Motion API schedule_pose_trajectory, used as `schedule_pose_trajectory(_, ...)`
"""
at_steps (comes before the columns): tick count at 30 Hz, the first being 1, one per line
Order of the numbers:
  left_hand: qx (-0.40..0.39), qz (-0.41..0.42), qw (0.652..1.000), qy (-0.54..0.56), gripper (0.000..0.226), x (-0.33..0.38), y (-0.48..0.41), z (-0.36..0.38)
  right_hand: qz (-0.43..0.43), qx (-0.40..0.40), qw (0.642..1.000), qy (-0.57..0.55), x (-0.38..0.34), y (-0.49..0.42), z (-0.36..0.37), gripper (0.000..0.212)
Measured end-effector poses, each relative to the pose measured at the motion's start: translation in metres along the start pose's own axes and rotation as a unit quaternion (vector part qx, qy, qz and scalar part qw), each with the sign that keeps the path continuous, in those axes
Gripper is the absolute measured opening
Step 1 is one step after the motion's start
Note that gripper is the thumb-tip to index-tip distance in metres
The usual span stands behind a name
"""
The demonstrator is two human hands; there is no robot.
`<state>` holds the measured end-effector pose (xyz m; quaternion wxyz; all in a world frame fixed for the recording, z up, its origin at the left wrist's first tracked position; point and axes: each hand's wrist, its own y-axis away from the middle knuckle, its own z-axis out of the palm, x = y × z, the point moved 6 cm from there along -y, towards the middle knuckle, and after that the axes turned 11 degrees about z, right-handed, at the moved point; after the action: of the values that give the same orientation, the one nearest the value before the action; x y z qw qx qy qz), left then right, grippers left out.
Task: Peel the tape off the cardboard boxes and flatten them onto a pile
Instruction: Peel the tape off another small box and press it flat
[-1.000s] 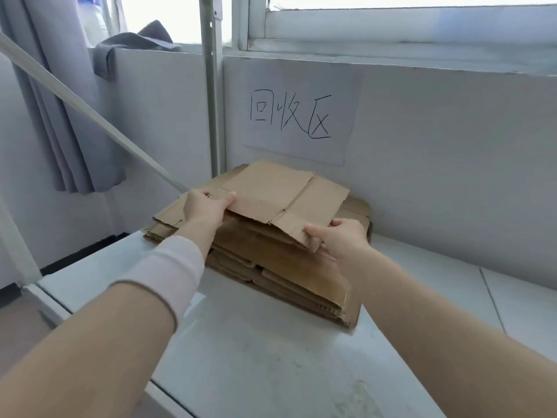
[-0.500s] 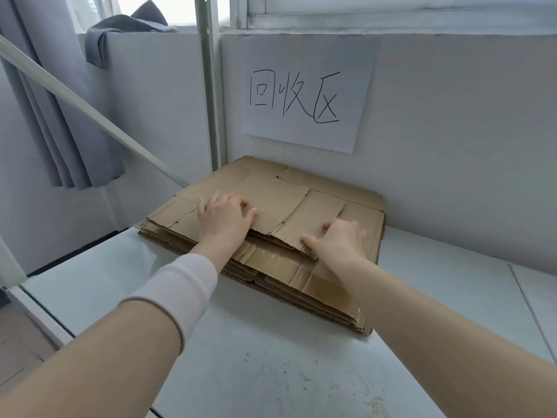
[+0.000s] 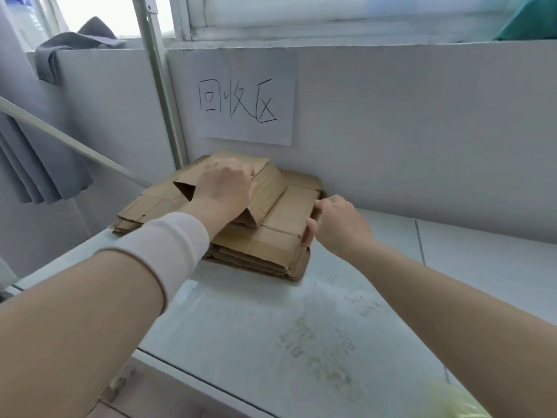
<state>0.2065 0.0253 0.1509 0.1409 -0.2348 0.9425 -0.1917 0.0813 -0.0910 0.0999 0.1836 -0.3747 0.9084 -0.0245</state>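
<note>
A pile of flat cardboard boxes (image 3: pixel 265 245) lies on the white tabletop (image 3: pixel 271 327), pushed up to the grey wall (image 3: pixel 422 131). The pile is under both hands.

The left hand (image 3: pixel 224 191) rests on top of the pile, palm down. Its fingers are curled and pressed on a cardboard flap (image 3: pixel 268 188) that sticks up a little just to the right of the hand. The flap is bent, not flat. A dark gap (image 3: pixel 185 190) in the cardboard shows just to the left of this hand. A white sleeve (image 3: pixel 168 245) covers the wrist behind it.

The right hand (image 3: pixel 334 224) is at the right edge of the pile. Its fingers are curled and touch the edge of the top box. The thumb side faces the cardboard. I cannot tell if it is pinching the edge or only pushing on it.

Past the left hand, on the wall, hangs a white paper sign (image 3: pixel 245 107) with black hand-drawn marks. Far to the left of the left hand hangs a grey curtain (image 3: pixel 39 164). A white rod (image 3: pixel 75 146) slants down toward the pile. A grey cloth (image 3: pixel 63 49) lies on the ledge high up, left of the hands.
</note>
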Motion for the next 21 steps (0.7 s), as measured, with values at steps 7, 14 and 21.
schedule_pose_trajectory(7,-0.055,0.187,0.980,-0.025,0.033,0.210,0.005,-0.015,0.039,0.052,0.987,0.148,0.167,0.104,-0.078,0.044)
schedule_pose_trajectory(14,-0.002,0.367,0.926,0.088,0.037,0.455,0.032,-0.052,0.171,0.084,0.955,0.226,0.357,0.219,-0.175,0.048)
schedule_pose_trajectory(21,0.001,0.447,0.872,0.199,0.036,0.632,0.047,-0.076,0.291,0.108,0.915,0.258,0.484,0.305,-0.244,0.049)
